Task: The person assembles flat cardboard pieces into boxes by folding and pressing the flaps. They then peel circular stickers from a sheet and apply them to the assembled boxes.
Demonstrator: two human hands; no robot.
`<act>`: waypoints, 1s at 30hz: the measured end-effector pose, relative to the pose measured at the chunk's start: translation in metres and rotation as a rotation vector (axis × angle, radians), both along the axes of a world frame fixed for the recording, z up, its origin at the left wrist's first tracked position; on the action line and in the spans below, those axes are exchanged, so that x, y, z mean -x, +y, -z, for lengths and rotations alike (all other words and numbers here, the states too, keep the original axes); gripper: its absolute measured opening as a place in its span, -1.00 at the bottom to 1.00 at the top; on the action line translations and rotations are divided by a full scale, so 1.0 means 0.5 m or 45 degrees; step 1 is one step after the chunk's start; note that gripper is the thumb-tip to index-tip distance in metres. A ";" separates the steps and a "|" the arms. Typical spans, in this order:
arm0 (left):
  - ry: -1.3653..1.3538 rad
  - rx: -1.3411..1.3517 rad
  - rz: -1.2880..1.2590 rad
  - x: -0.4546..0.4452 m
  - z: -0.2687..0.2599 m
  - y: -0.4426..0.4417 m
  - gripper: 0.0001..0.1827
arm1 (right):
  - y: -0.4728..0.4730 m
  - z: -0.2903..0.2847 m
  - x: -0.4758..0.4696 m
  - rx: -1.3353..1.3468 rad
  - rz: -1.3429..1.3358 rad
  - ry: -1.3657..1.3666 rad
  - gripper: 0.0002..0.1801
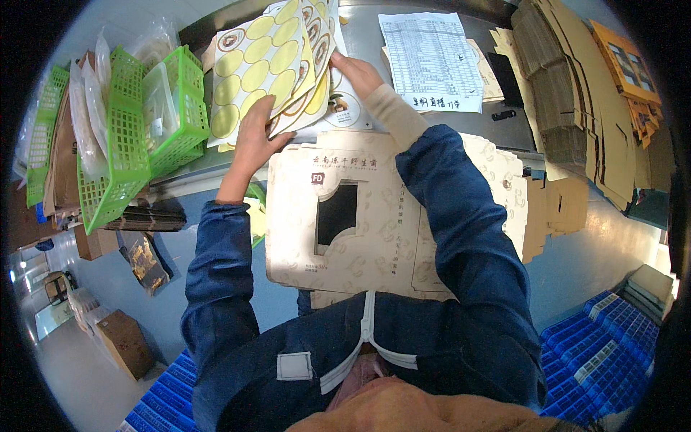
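Several sheets of round stickers (253, 65) lie fanned out on the work table, some circles plain yellow and others printed. My left hand (258, 129) rests on the lower edge of these sheets, its thumb spread below them. At the upper right of the fan, my right hand (356, 73) has its fingertips at the sheets' edge; whether it pinches them is hidden. Nearer my body lies a flat beige printed carton blank (294, 216) with a cut-out window, over further blanks and partly under my right forearm.
A printed list with handwriting (432, 59) lies on the table (372, 27) beyond my right arm, beside a black phone (506, 78). Stacked folded cardboard (561, 92) stands at the right. Green plastic baskets (121, 124) holding bags stand at the left; blue crates (599, 351) are lower right.
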State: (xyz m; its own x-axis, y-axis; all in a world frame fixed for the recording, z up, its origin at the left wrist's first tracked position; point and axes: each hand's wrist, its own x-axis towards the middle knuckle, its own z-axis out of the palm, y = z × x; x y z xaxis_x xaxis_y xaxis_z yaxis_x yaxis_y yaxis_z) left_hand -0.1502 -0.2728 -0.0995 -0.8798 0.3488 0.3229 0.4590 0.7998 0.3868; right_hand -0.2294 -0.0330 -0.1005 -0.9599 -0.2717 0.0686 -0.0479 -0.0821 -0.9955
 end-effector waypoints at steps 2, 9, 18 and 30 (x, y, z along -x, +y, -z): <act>0.013 0.047 -0.075 0.004 0.017 -0.011 -0.39 | -0.007 -0.002 0.004 0.034 -0.004 -0.015 -0.45; 0.175 -0.099 -0.589 0.040 0.009 -0.087 -0.79 | 0.055 0.023 0.016 -0.405 0.199 0.259 -0.67; 0.275 -0.331 -0.760 0.025 -0.005 -0.102 -0.81 | 0.225 -0.156 -0.047 -0.315 0.292 0.438 -0.59; -0.198 -0.178 -0.140 0.003 0.063 -0.010 -0.65 | 0.431 -0.244 -0.233 -0.245 0.605 0.359 -0.56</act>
